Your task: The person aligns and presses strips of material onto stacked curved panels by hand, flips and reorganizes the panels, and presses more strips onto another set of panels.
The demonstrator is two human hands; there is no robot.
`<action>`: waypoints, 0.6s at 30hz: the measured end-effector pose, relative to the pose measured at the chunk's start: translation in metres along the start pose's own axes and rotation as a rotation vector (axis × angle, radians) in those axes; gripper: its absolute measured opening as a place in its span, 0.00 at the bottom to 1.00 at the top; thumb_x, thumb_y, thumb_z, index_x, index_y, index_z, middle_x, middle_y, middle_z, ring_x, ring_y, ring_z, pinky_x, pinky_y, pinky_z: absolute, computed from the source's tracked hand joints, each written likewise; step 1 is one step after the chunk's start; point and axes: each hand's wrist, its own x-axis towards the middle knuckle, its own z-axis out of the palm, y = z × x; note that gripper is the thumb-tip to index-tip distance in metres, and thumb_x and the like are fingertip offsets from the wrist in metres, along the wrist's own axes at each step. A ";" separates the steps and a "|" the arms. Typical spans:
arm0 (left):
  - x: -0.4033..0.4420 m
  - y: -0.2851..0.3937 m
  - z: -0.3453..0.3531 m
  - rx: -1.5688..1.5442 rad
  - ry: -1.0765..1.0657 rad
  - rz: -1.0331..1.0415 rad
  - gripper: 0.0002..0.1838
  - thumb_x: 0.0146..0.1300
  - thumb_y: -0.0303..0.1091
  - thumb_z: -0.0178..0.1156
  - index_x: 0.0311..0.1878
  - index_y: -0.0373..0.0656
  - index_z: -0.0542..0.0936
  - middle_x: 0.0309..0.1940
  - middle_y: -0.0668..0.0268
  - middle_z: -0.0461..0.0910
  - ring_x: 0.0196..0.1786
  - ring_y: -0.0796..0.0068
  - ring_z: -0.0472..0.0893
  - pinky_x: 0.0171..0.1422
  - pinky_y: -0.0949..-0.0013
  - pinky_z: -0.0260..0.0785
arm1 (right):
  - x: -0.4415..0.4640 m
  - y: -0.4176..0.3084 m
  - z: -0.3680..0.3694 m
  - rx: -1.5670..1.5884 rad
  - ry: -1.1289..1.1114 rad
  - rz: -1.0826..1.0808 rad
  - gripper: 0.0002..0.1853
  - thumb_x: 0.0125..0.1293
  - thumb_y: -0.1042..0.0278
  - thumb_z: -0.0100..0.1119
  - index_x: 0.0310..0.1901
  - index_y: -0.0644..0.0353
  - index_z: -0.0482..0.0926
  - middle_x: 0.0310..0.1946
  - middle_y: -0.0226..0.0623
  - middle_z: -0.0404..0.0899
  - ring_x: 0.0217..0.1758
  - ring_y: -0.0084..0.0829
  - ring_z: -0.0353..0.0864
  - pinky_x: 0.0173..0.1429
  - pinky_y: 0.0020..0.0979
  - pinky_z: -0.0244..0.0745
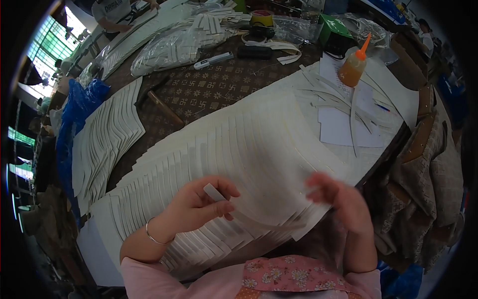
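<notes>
My left hand [204, 202], with a bangle on the wrist, pinches a narrow white strip [214, 193] between thumb and fingers. A pale band curves from below this hand toward the right; whether it is the same strip I cannot tell. My right hand [343, 202] hovers over the right side of the layered pieces, its curled fingers smeared by motion. Whether it holds anything is not visible. Under both hands lie overlapping white curved sheets [239, 144], fanned out in a long row across the table.
A second fanned stack [107, 139] lies at left beside a hammer [167, 108]. Behind are a marker [213, 61] and plastic-bagged pieces [169, 52]. An orange-tipped glue bottle [352, 70] stands among loose strips at right. Patterned fabric [423, 179] hangs alongside. Another person [112, 15] sits far left.
</notes>
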 end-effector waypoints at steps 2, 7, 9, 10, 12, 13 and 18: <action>0.001 -0.001 -0.016 0.176 0.066 0.002 0.09 0.68 0.21 0.62 0.49 0.40 0.76 0.37 0.70 0.78 0.39 0.82 0.83 0.39 0.81 0.75 | -0.013 -0.011 0.024 -0.279 -0.306 0.111 0.21 0.73 0.65 0.58 0.64 0.63 0.75 0.46 0.40 0.83 0.47 0.35 0.85 0.52 0.36 0.79; 0.005 -0.001 -0.053 0.213 0.207 0.016 0.11 0.69 0.22 0.61 0.52 0.41 0.75 0.31 0.75 0.77 0.34 0.87 0.79 0.38 0.80 0.73 | -0.016 0.019 0.072 -0.707 -0.346 -0.182 0.20 0.66 0.73 0.62 0.60 0.56 0.78 0.37 0.41 0.83 0.38 0.39 0.85 0.42 0.34 0.80; 0.009 0.000 -0.062 0.226 0.263 0.010 0.11 0.69 0.23 0.60 0.53 0.41 0.75 0.29 0.76 0.76 0.32 0.89 0.77 0.37 0.80 0.72 | -0.015 0.022 0.080 -0.619 -0.441 -0.062 0.19 0.64 0.71 0.63 0.58 0.57 0.78 0.35 0.41 0.82 0.37 0.44 0.83 0.42 0.35 0.80; 0.013 -0.001 -0.066 0.333 0.270 0.031 0.12 0.70 0.24 0.59 0.54 0.42 0.74 0.29 0.76 0.76 0.30 0.89 0.76 0.36 0.79 0.71 | -0.012 0.023 0.083 -0.618 -0.446 -0.066 0.19 0.64 0.71 0.63 0.58 0.57 0.78 0.35 0.41 0.82 0.37 0.44 0.83 0.42 0.35 0.80; 0.019 0.001 -0.071 0.437 0.278 0.050 0.12 0.71 0.24 0.59 0.55 0.42 0.74 0.29 0.76 0.76 0.29 0.89 0.74 0.35 0.79 0.71 | -0.007 0.024 0.090 -0.779 -0.396 -0.135 0.21 0.62 0.70 0.68 0.57 0.58 0.78 0.35 0.41 0.82 0.36 0.40 0.84 0.39 0.35 0.80; 0.024 0.002 -0.071 0.404 0.277 0.027 0.13 0.70 0.24 0.59 0.56 0.43 0.74 0.29 0.76 0.75 0.28 0.89 0.73 0.35 0.79 0.70 | -0.004 0.024 0.094 -0.782 -0.398 -0.135 0.21 0.62 0.70 0.68 0.57 0.58 0.78 0.35 0.41 0.82 0.36 0.40 0.84 0.39 0.35 0.80; 0.038 -0.001 -0.070 0.273 0.278 0.032 0.15 0.70 0.24 0.60 0.58 0.43 0.74 0.32 0.74 0.74 0.28 0.89 0.73 0.33 0.79 0.70 | 0.005 0.028 0.109 -0.851 -0.277 -0.437 0.22 0.59 0.67 0.71 0.56 0.57 0.79 0.33 0.37 0.82 0.33 0.40 0.83 0.36 0.35 0.79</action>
